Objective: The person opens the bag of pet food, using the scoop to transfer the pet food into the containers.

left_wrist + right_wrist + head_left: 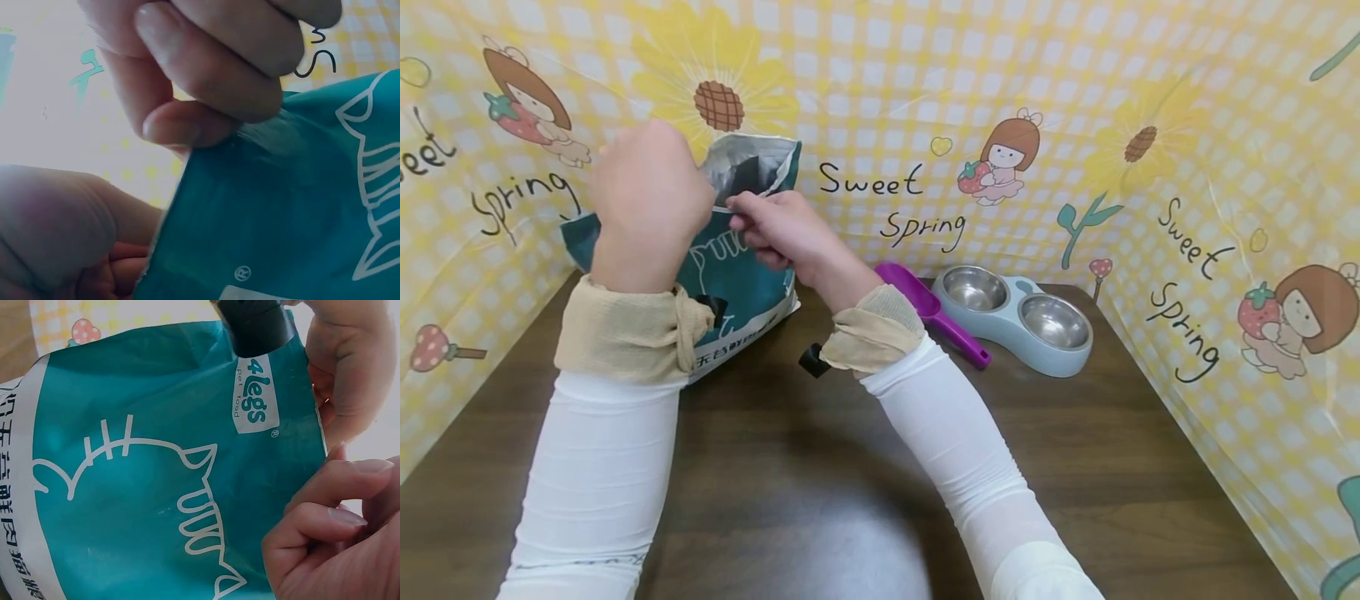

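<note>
The teal pet food bag (760, 292) stands at the left rear of the table (737, 500), its foil-lined mouth gaping. I judge that its wall is soft and rather slippery, and that it is heavier low down if food is inside; to lift it, one should support the base too. The right hand (793, 237) pinches the rim narrowly, between thumb and fingers. The left hand (651, 196) is curled tightly and grips the rim further left, though this contact is partly hidden. To the right lie a purple scoop (928, 308) and a double bowl (1011, 308).
</note>
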Demonstrator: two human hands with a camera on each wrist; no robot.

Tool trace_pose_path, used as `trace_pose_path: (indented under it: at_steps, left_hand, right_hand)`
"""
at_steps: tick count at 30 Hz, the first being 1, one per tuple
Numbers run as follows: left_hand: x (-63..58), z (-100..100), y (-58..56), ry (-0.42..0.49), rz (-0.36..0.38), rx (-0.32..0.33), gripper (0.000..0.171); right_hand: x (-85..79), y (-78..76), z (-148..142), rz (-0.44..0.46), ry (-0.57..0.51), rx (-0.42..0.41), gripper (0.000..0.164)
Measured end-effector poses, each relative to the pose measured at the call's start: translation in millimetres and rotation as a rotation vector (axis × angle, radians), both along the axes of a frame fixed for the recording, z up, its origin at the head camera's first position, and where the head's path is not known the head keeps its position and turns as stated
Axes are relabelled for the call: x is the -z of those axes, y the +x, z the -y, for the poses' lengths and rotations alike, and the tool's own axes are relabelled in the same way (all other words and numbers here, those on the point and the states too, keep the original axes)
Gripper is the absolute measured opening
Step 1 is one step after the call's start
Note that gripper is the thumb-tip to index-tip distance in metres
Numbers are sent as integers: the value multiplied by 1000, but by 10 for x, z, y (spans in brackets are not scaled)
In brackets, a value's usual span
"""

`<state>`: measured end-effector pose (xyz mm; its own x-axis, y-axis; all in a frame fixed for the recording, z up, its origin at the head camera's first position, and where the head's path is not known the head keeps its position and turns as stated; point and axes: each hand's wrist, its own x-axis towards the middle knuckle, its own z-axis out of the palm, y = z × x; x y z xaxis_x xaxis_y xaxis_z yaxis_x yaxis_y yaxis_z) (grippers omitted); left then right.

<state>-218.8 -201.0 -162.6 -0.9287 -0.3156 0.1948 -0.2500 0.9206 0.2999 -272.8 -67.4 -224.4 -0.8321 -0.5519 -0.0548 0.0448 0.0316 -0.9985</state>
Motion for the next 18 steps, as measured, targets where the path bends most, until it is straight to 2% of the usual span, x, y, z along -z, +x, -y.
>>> trace_pose_path:
  at_steps: [6,8,14,18]
  left_hand:
    - [5,56,-57,-53,1,-85,40]
    - [6,75,-82,-74,8,-112,41]
    - [-21,99,-136,-83,59,-157,44]
    - [-72,101,-156,-71,86,-181,47]
  right_hand:
    - [-34,20,-19,-47,37,8,44]
    - [-34,25,-32,-63,47,6,44]
    - [-19,32,-84,-104,34,-13,48]
    - [-58,45,-143,-106,66,-6,49]
